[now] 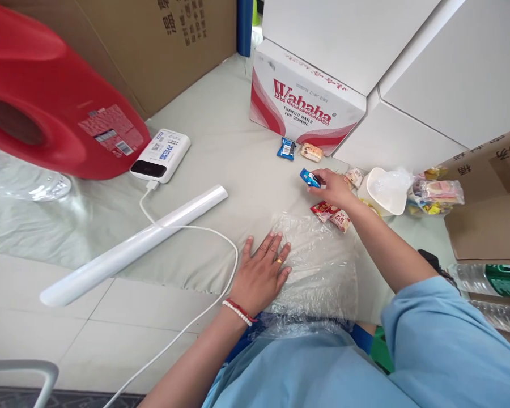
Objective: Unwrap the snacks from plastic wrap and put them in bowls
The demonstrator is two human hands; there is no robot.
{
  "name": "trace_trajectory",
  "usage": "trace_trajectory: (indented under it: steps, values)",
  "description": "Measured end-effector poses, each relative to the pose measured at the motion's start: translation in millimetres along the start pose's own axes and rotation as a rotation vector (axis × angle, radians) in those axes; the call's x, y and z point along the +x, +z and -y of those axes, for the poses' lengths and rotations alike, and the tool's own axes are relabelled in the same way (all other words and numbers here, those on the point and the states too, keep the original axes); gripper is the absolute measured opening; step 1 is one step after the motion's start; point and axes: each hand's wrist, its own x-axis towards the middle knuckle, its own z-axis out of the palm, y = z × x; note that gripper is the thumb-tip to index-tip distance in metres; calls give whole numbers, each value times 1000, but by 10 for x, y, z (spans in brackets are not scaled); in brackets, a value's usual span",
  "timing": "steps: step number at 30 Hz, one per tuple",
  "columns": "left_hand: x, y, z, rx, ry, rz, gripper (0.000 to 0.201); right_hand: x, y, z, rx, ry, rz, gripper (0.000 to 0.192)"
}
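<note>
Blue foil showed between the fingertips of the right hand (pixel 329 190), which pinched a small wrapped candy (pixel 309 178) just above the pale cloth (pixel 221 147), near two red snack packets (pixel 332 215). The left hand (pixel 261 271) lay flat and spread on a sheet of clear plastic wrap (pixel 323 266) (gripping nothing). Such a candy looked light, crinkly and slippery, best pinched at its middle.
</note>
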Motion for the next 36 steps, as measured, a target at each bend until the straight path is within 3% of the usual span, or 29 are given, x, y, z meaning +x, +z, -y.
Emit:
trace_trajectory:
  steps: [3,6,10,13,16,19,21,24,26,28,30,32,36]
  values:
    - [-2,0,-3,-19,-8,9,52,-542,-152,224,172,-220,28,50]
    - [-1,12,-6,-51,-17,6,56,-1116,-156,414,208,-355,131,48]
    - [6,29,-6,-79,-21,-6,61,-1682,99,479,116,-276,218,55]
    - [7,32,-3,-85,-21,-12,61,-1788,197,463,53,-234,262,60]
    - [5,33,0,-84,-19,-9,59,-1508,70,480,62,-289,212,51]
    - [4,37,-1,-72,-20,-6,59,-833,-110,515,-97,-290,120,31]
    - [5,38,-4,-62,-24,-2,59,-242,-159,525,-293,-209,72,36]
    - [7,30,-9,-46,-26,4,58,637,-103,497,-334,-208,43,55]
    - [8,21,-13,-38,-28,8,58,1090,-15,449,-378,-235,101,60]
    - [9,11,-15,-33,-34,14,58,1366,74,388,-437,-235,189,56]
    - [11,5,-16,-33,-37,22,59,1441,134,333,-480,-216,217,49]
    - [12,4,-13,-36,-36,28,60,1317,147,297,-489,-206,168,42]
    - [10,13,-3,-26,-25,27,59,562,6,271,-309,-238,38,38]
